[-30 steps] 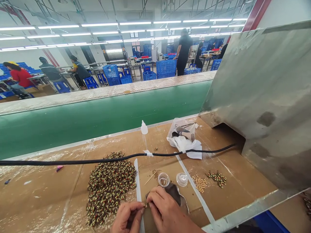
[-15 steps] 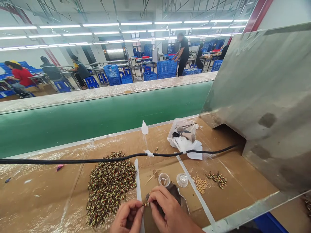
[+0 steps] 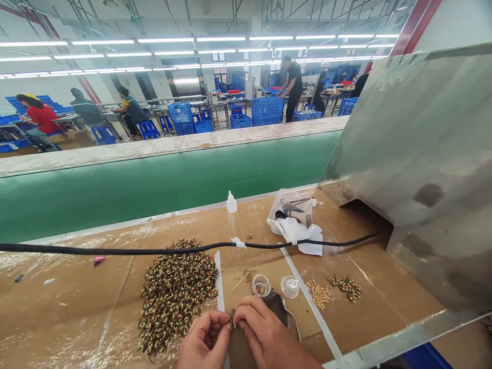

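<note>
No writing is legible. My left hand [image 3: 203,343] and right hand [image 3: 265,338], cut off at six o'clock, pinch a tiny bead [image 3: 231,322] in closed fingers; its detail is unclear.

L hand [image 3: 203,344], R hand [image 3: 265,339], fingertips pinched together

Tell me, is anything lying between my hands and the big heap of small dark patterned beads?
Nothing visible: the left hand sits beside the heap of small dark patterned beads; only bare cardboard lies between.

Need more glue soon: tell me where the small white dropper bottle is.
The dropper bottle stands upright at the bench's far edge, beside the green conveyor, left of the white bag.
</note>
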A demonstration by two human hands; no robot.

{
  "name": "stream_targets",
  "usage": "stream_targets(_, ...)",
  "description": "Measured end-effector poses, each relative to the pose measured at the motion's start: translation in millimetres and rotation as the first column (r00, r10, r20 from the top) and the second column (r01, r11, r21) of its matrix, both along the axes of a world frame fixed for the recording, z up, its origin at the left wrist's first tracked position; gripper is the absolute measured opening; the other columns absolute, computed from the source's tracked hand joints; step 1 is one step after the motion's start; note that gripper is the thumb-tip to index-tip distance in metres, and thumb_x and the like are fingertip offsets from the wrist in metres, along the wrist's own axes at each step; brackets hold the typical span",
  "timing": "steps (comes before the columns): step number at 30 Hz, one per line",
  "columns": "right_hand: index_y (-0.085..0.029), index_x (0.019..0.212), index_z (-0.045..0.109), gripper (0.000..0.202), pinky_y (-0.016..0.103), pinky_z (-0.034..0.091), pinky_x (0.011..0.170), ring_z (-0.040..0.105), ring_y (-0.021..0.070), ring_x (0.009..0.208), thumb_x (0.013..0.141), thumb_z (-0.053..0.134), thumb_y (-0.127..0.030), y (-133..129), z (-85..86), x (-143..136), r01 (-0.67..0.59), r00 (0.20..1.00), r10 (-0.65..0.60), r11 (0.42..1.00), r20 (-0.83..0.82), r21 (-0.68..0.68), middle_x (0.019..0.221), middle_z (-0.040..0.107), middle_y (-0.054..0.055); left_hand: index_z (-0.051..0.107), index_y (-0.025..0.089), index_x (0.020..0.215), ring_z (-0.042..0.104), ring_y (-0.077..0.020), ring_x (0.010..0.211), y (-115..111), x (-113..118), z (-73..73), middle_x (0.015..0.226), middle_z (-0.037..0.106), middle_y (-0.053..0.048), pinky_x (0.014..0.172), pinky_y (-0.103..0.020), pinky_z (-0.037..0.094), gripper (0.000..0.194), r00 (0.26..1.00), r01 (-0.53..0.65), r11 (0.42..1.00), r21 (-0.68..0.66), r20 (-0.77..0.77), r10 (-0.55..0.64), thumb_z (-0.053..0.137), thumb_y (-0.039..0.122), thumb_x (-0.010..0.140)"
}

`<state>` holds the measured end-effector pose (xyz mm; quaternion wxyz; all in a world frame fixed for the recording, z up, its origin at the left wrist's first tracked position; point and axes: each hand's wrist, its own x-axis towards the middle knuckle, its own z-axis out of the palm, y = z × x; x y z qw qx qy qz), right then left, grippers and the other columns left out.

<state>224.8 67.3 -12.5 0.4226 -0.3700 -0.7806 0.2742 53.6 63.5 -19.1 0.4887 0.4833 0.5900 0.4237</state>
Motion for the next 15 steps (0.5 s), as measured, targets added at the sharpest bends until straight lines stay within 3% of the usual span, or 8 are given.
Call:
stream_targets(7, -0.021, 0.098, 0.051, 0.022, 0.024, 0.05, 0.081, 0.058, 0.0163, 0.089, 0.091, 0.038, -0.004, -0.7, 0.2, 0.1, -0.001, 1.0, 0.0, 1.0, -0.019, -0.028, 0.097, 0.056, 0.006, 0.071, 0.018, 0.068, 0.064, -0.0188, 0.064, 2.8, 6.9, 5.5, 0.064, 0.071, -0.002, 0.063, -0.028, 0.051, 0.004, 0.999, -0.03, 0.999, -0.025, 0.026, 0.031, 0.07, 0.021, 0.067)
stream_targets(15, -0.022, 0.097, 0.05, 0.022, 0.025, 0.051, 0.079, 0.058, 0.0163, 0.086, 0.09, 0.04, -0.004, 0.3, -0.5, 0.1, -0.003, 1.0, 0.002, 0.999, -0.009, -0.037, 0.094, 0.054, 0.005, 0.07, 0.02, 0.063, 0.06, -0.0181, 0.059, -0.3, 13.5, 3.6, 0.061, 0.069, -0.001, 0.058, -0.028, 0.047, 0.013, 0.995, -0.098, 0.995, -0.012, 0.032, 0.099, 0.072, 0.032, 0.064)
